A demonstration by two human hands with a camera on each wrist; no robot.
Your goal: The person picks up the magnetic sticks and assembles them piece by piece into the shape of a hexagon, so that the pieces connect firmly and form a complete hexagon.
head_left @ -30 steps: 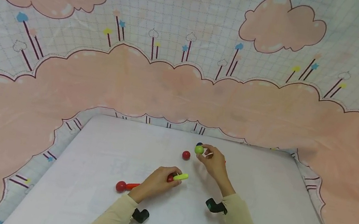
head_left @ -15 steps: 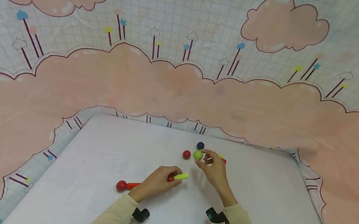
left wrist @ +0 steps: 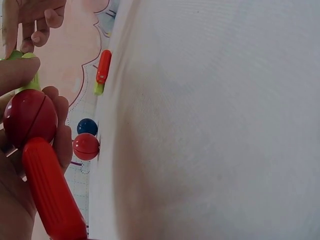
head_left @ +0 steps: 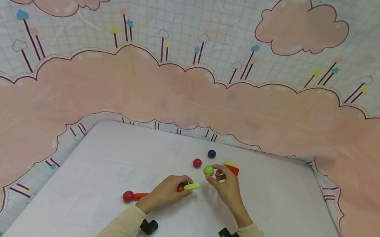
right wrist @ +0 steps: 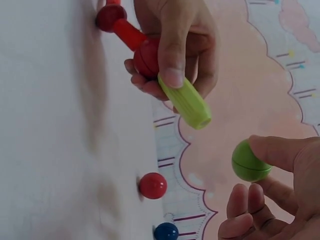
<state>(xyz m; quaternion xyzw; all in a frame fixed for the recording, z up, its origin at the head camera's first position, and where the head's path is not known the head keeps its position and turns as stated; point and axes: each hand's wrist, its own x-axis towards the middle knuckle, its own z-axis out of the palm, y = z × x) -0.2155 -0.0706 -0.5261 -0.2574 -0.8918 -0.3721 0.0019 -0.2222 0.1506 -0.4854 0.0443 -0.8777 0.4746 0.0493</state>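
Observation:
My left hand [head_left: 167,191] grips a joined toy chain at a red ball [left wrist: 31,117]. A yellow-green rod [right wrist: 186,104] juts from that ball toward the right hand. On the chain's other side, a red rod [left wrist: 53,189] leads to a second red ball [head_left: 128,196]. My right hand [head_left: 229,187] pinches a green ball [right wrist: 251,161] between thumb and finger. In the head view the green ball is a short way beyond the free end of the yellow-green rod. They look apart in the right wrist view.
On the white table [head_left: 93,152] lie a loose red ball [head_left: 197,163] and a dark blue ball [head_left: 211,153]. Behind the right hand are red rods [head_left: 233,171] and a yellow-green rod [head_left: 230,164], partly covered. A patterned cloth [head_left: 193,98] hangs behind the table.
The right hand has brought the green ball back from beside the blue ball, toward the left hand. The blue ball and loose rods have come into fuller sight. The left hand has stayed put.

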